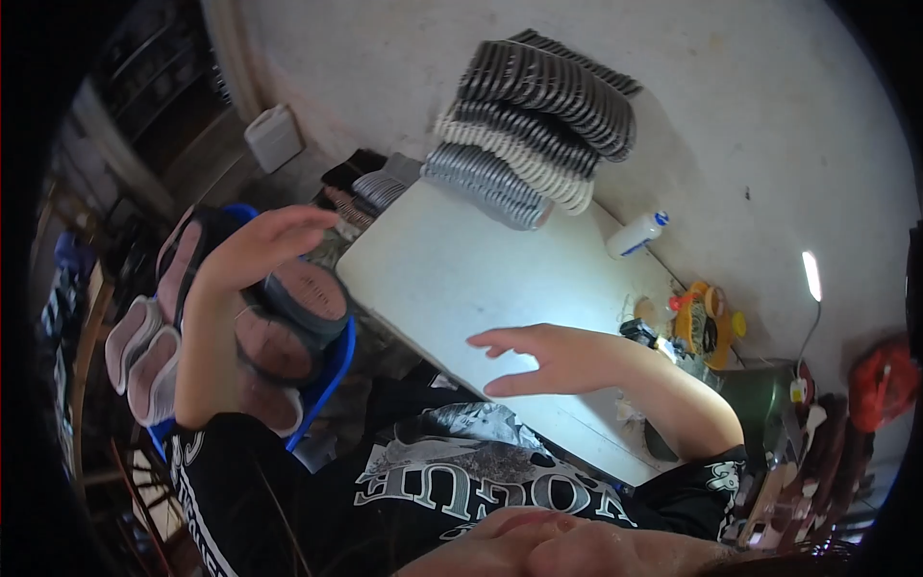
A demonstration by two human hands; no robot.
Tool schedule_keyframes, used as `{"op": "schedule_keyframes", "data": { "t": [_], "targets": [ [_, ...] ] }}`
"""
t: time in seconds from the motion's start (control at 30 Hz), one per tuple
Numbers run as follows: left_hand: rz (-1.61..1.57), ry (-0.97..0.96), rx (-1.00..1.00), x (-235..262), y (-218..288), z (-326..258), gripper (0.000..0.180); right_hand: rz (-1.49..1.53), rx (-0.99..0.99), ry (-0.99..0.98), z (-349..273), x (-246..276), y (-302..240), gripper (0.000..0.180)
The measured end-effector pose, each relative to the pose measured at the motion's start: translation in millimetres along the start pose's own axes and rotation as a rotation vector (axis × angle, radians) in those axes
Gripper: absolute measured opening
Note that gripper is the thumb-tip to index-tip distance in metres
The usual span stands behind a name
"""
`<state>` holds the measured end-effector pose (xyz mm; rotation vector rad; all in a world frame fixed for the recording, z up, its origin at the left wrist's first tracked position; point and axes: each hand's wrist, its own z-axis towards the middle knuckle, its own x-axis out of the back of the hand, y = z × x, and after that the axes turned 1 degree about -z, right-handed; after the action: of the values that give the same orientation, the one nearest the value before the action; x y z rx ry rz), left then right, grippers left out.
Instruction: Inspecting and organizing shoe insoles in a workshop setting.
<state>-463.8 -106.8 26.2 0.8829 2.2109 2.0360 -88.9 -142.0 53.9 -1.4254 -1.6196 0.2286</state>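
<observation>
My left hand [274, 245] is raised over a blue tub [338, 370] on the left. Its fingers are stretched out and hold nothing. Shoe soles with pinkish-brown tops fill the tub: a dark-rimmed sole [310, 290] lies just beside my wrist, and white-rimmed soles [154, 385] lean at the left side. Over the near edge of a white table [461, 279] hangs my right hand [558, 361], thumb and fingers apart, with nothing in it. Rows of stacked grey, black and cream soles [534, 106] stand at the table's far end, away from both hands.
A white bottle with a blue cap [636, 236] stands by the wall. Yellow tape rolls [707, 313], a lit lamp [812, 277] and a dark green container [760, 399] are at the right. More soles [380, 188] lie beyond the table's left corner, near a white jug [274, 139].
</observation>
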Motion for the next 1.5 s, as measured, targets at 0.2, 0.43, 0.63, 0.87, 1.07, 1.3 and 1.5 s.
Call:
{"op": "schedule_keyframes", "data": {
  "t": [0.2,0.43,0.63,0.87,1.07,1.3,1.5],
  "targets": [
    [0.769,1.004,0.505,31.0,-95.6,-197.5,0.065,-0.101,0.222,-0.142,65.5,-50.5,-3.3,0.071],
    [0.785,1.503,1.236,35.3,-186.5,-363.4,0.085,-0.045,0.222,-0.253,116.5,-108.2,-8.9,0.072],
    [0.501,1.615,0.587,-33.8,-238.5,-303.7,0.022,-0.028,0.177,-0.188,129.6,-103.7,-24.2,0.074],
    [-0.487,1.065,1.187,-44.3,-428.4,-334.5,0.078,0.127,0.135,-0.236,127.6,-103.2,-25.4,0.067],
    [-1.165,0.977,0.751,-49.6,-359.2,-319.2,0.052,0.344,0.038,-0.246,134.2,-104.8,-3.4,0.060],
    [-1.284,0.956,0.637,-40.6,-326.2,-343.8,0.048,0.542,0.058,-0.217,142.1,-100.4,-11.5,0.051],
    [-1.147,1.148,0.546,-51.5,-305.3,-372.2,0.050,0.687,0.178,-0.290,180.0,-125.1,-29.0,0.053]
  ]
}}
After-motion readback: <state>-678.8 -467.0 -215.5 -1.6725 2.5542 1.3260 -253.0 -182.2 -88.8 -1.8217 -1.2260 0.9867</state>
